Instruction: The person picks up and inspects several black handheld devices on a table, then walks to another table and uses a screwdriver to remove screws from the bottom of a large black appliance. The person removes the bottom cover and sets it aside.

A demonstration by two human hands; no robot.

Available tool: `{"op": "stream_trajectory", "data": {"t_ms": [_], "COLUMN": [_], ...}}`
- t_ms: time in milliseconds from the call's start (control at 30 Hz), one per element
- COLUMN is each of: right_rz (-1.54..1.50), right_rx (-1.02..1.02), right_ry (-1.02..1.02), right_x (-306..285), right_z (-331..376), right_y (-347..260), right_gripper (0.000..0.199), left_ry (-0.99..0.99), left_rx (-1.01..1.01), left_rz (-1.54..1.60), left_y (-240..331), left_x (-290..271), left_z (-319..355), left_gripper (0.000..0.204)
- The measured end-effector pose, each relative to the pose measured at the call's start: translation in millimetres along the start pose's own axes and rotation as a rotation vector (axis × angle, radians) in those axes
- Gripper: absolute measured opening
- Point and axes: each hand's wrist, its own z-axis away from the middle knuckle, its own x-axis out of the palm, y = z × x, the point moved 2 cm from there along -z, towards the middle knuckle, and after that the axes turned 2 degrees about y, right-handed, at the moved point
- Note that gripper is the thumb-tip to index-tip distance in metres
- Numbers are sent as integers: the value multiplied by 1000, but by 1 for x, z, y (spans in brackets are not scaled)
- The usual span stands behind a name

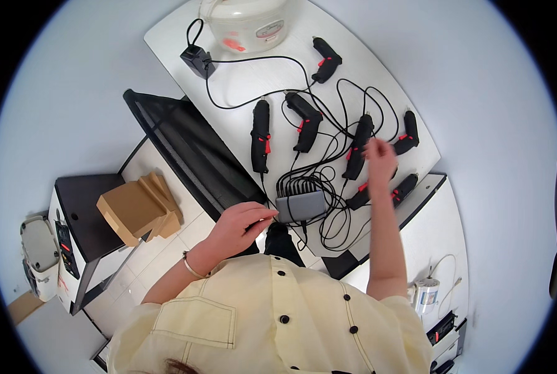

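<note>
Electric screwdriver point(359, 148), black with red switches: on the white tabletop point(238, 112), right of centre, lying nearly straight. Right hand point(381, 158) directly over its right side, fingers curled and motion-blurred; whether its grip is holding the tool or a cable cannot be told.

Further screwdrivers, same black-and-red kind: one straight point(260, 137), at left; one bent point(305, 122), between the straight one and the first; one bent point(327, 60), toward the far edge; one bent point(407, 133), just right of the right hand; two others, either side of the right forearm, one at its left point(357, 199), partly hidden, and one at its right point(405, 189).

Charging hub, grey, box-shaped point(301, 207): near edge of tabletop, a row of black cables point(297, 182) along its far side, looped loosely among the tools. Left hand point(243, 225) beside its left end, fingers extended, grip slightly parted.

Power adapter, black point(198, 61): far left of tabletop, beside a white rice cooker point(251, 30).

Chair, black mesh back point(188, 140): against the tabletop's left edge.

Cardboard box, open point(135, 209): farther left.
</note>
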Motion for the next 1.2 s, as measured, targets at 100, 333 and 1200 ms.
{"op": "stream_trajectory", "data": {"t_ms": [100, 333, 1200], "right_rz": [143, 820, 725], "right_rx": [-19, -10, 197], "right_ry": [-282, -270, -134], "right_x": [52, 139, 158], "right_z": [45, 52, 29], "right_y": [8, -13, 5], "right_gripper": [35, 64, 55], "left_ry": [-21, 19, 111], "left_rx": [19, 58, 113], "left_rz": [17, 55, 155], "left_y": [3, 2, -23], "left_x": [-2, -16, -60], "left_z": [-6, 1, 15], "left_gripper": [18, 19, 19]}}
